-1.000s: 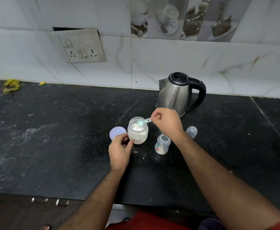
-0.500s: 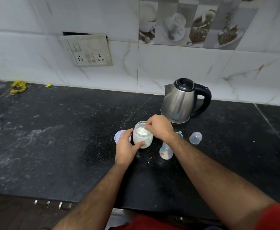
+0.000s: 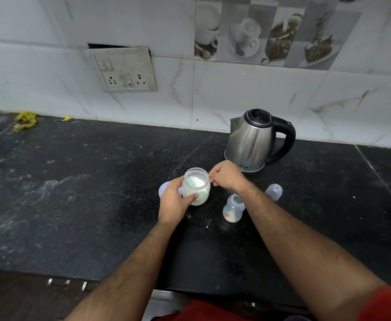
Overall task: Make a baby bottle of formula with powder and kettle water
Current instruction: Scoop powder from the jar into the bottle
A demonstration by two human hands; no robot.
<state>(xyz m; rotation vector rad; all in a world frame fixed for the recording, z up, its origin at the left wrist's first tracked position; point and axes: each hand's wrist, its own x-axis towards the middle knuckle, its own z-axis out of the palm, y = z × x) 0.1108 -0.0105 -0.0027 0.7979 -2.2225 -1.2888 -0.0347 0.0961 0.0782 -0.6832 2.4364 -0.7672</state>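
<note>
Two hands work at a powder jar [image 3: 196,188] on the black desk [image 3: 85,193]: the left hand [image 3: 174,202] wraps its grip round the jar, seemingly to steady it, while the right hand [image 3: 228,176] hovers at the rim, fingers curled, holding nothing visible. A green scoop [image 3: 192,181] lies inside. The open baby bottle [image 3: 233,208], red print unreadable, stands just beside; the kettle [image 3: 252,140] behind bears illegible lettering.
</note>
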